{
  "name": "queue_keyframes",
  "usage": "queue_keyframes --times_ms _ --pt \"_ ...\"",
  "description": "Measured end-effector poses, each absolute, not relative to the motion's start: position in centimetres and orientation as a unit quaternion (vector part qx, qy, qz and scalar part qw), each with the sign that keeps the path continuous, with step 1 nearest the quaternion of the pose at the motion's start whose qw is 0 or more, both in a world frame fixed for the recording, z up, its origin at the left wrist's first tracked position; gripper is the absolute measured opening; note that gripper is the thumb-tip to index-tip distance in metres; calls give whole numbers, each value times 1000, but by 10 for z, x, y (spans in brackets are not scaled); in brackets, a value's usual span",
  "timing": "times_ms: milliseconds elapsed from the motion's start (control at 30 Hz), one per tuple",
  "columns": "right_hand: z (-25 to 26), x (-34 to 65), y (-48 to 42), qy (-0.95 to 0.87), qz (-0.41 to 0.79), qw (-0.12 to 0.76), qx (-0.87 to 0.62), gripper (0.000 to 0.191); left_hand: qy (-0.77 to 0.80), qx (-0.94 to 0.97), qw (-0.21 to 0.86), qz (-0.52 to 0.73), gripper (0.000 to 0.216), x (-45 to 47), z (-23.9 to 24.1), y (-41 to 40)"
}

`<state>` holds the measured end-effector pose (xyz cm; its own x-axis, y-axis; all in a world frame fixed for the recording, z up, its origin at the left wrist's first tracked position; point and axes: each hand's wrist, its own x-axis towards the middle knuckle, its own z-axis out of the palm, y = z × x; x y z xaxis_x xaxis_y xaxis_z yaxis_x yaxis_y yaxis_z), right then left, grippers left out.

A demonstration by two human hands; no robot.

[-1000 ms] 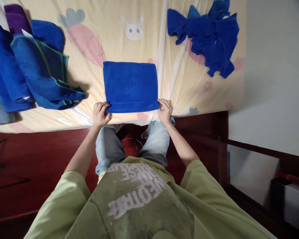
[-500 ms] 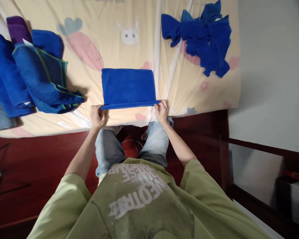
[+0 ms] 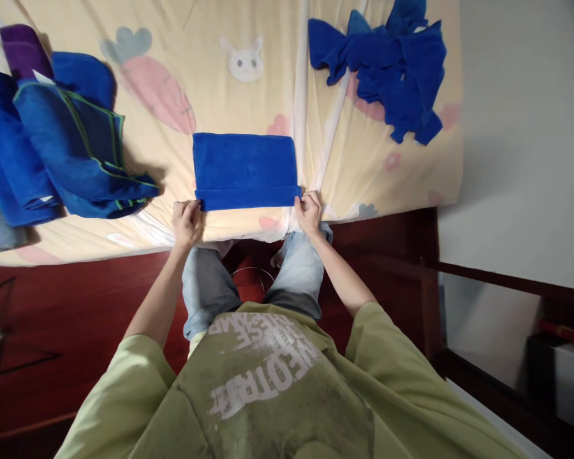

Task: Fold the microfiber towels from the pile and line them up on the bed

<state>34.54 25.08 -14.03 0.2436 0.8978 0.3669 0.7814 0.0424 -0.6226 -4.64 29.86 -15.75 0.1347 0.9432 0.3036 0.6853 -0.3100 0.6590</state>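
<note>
A folded blue towel (image 3: 245, 167) lies flat near the front edge of a bed with a pale yellow cartoon sheet (image 3: 249, 89). My left hand (image 3: 186, 221) pinches the towel's near left corner. My right hand (image 3: 309, 211) pinches its near right corner. Both hands have their fingers closed on the near edge, which is lifted and turned up a little over the rest of the towel.
A stack of folded blue towels, one with green trim (image 3: 71, 146), and a purple one (image 3: 23, 48) sits on the bed's left. A heap of crumpled blue cloths (image 3: 387, 70) lies at the back right. Dark red wooden floor (image 3: 52, 306) and bed frame (image 3: 430, 280) surround my legs.
Both hands have raised the towel's near edge and begun carrying it away from me, so the visible towel looks shorter front to back. The piles on the bed have not moved.
</note>
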Motion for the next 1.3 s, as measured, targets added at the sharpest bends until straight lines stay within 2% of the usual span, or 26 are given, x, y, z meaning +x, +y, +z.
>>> queue_keyframes --times_ms 233,333,467,567,700,900,1300 --pt "-142 344 251 -585 92 398 -701 32 556 719 222 354 39 -47 -158 297" --pt "-138 344 248 -564 93 427 -701 27 551 727 197 359 43 -46 -156 294" --pt "-128 345 244 -614 78 405 -673 41 521 768 173 330 55 -44 -147 294" --pt "-123 346 242 -673 100 350 -644 50 493 792 194 302 57 -40 -140 298" --pt "-123 345 244 -690 122 320 -638 59 492 788 205 308 59 -35 -134 304" --pt "-125 344 247 -666 147 315 -660 61 502 773 214 323 55 -34 -133 307" --pt "-125 347 249 -654 162 349 -652 49 495 778 212 323 40 -39 -133 308"
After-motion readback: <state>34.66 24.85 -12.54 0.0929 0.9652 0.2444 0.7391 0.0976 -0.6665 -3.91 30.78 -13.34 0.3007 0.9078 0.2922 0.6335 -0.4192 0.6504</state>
